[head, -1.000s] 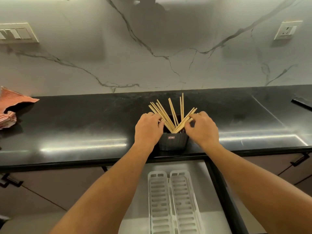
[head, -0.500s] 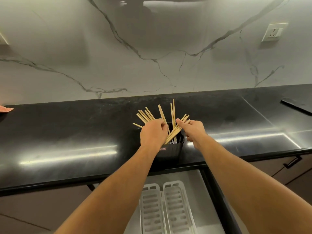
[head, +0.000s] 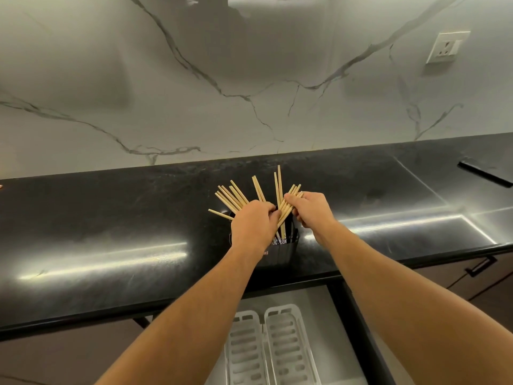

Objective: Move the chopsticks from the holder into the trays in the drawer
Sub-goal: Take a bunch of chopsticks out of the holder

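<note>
A black holder [head: 286, 252] stands on the black counter near its front edge, with several pale wooden chopsticks [head: 279, 187] fanning up out of it. My left hand [head: 254, 226] is closed around a bunch of chopsticks [head: 231, 197] leaning left. My right hand [head: 311, 211] pinches another bunch that leans right. Below the counter, the open drawer [head: 322, 307] holds two white slotted trays side by side, left [head: 247, 348] and right [head: 288, 345], both with nothing in them.
The marble backsplash rises behind the counter [head: 111, 218], with a white wall socket [head: 445, 48] at the upper right. A black recess [head: 484, 175] sits at the counter's far right. Cabinet fronts with a dark handle [head: 480, 266] flank the drawer.
Both hands moved from the holder's sides up into the chopsticks and closed on separate bunches, spreading them left and right. The view shifted right; the pink cloth at left left the frame.
</note>
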